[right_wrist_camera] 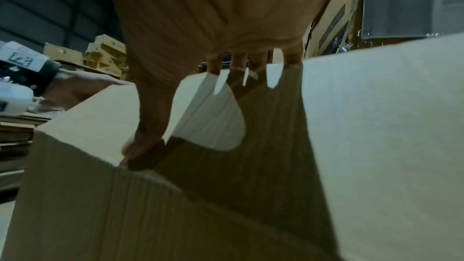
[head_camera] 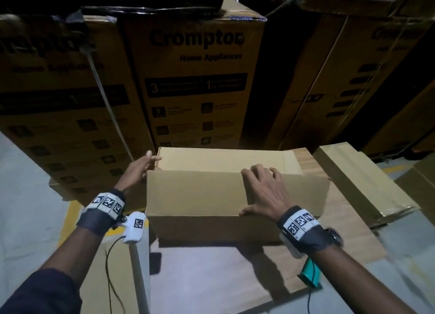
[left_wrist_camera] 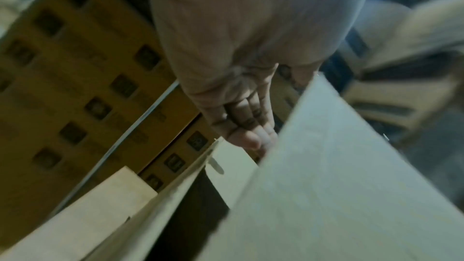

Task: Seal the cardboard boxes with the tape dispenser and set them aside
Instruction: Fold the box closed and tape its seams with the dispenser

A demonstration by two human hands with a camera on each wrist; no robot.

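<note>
Step in hand, by the look of it: closing flaps, pre-tape. The cardboard box (head_camera: 211, 196) sits on a flat cardboard sheet (head_camera: 341, 231) on the floor, in front of the person. The right hand (head_camera: 263, 191) lies flat on the near flap, fingers spread w/ tips over its far edge. The left hand (head_camera: 138, 170) is at the box's left end, fingers straight & together. Next, probably: hold the flaps shut, fetch the tape dispenser (head_camera: 310, 273) — teal, near the right wrist.
</note>
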